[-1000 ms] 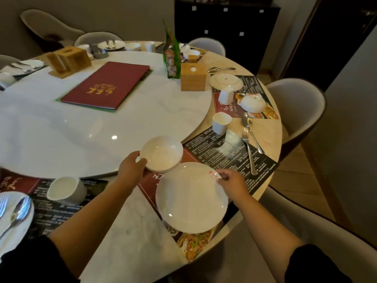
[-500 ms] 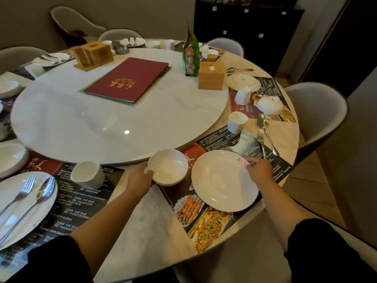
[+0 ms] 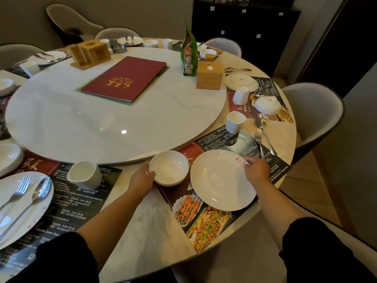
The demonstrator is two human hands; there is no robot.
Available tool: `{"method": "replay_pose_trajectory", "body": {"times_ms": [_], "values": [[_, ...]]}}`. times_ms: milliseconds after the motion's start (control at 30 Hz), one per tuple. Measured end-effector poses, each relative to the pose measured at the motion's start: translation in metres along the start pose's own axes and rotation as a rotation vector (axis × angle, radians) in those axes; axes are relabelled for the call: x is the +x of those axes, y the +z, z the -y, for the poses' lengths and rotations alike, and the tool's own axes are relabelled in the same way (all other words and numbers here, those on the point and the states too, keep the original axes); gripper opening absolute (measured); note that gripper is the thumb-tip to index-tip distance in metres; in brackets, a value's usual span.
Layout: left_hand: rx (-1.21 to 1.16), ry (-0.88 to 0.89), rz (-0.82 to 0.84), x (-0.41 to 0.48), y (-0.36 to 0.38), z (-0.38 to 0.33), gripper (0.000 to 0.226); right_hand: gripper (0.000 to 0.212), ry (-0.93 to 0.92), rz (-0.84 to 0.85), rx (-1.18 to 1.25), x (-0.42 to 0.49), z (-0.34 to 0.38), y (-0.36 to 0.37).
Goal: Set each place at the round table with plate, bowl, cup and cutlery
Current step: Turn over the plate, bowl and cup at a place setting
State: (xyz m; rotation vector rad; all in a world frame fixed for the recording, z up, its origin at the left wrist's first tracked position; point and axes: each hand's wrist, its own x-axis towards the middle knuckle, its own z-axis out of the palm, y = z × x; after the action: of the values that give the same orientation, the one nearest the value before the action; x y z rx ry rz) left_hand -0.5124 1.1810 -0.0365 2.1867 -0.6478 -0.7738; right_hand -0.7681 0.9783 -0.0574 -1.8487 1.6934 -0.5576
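Observation:
A white bowl (image 3: 169, 167) sits at the near edge of the table on a menu placemat (image 3: 202, 217), with my left hand (image 3: 142, 177) gripping its left rim. To its right a white plate (image 3: 222, 179) lies flat on the same placemat, and my right hand (image 3: 256, 170) holds its far right rim. Beyond the plate, a fork (image 3: 259, 145) and a spoon (image 3: 264, 131) lie on the table, and a white cup (image 3: 235, 121) stands upright near the turntable's edge.
A big white turntable (image 3: 61, 119) carries a red menu book (image 3: 125, 78), wooden boxes (image 3: 209, 75) and a green packet (image 3: 188, 52). Left is a set place with plate, fork, spoon (image 3: 22, 201) and cup (image 3: 84, 175). Padded chairs (image 3: 312, 111) ring the table.
Both hands carried the bowl and plate forward and down onto the placemat. The plate went from tilted over the table edge to flat beside the bowl.

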Motion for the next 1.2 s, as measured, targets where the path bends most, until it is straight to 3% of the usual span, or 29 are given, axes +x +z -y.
{"method": "replay_pose_trajectory", "body": {"times_ms": [167, 300, 400, 600, 867, 1033, 1200], "values": [[0.263, 0.063, 0.014, -0.001, -0.004, -0.005, 0.046, 0.035, -0.035, 0.002, -0.02, -0.002, -0.002, 0.001], [0.318, 0.17, -0.219, -0.014, -0.001, -0.017, 0.056, 0.034, -0.065, -0.09, 0.013, -0.008, -0.004, 0.001], [0.276, 0.332, -0.265, -0.025, 0.011, -0.038, 0.054, 0.03, -0.076, -0.175, 0.115, -0.018, -0.005, -0.002], [0.196, 0.518, -0.064, -0.032, 0.047, -0.083, 0.045, 0.019, -0.063, -0.322, 0.252, -0.004, -0.026, -0.025], [0.231, 0.632, 0.267, -0.001, 0.107, -0.136, 0.035, 0.026, 0.181, -0.207, 0.172, 0.093, -0.032, -0.051], [0.281, 0.611, 0.378, 0.028, 0.145, -0.168, 0.039, 0.033, 0.259, -0.154, 0.005, 0.151, -0.032, -0.041], [0.323, 0.488, 0.474, 0.053, 0.189, -0.194, 0.037, 0.025, 0.295, -0.12, -0.142, 0.174, -0.032, -0.034]]}}
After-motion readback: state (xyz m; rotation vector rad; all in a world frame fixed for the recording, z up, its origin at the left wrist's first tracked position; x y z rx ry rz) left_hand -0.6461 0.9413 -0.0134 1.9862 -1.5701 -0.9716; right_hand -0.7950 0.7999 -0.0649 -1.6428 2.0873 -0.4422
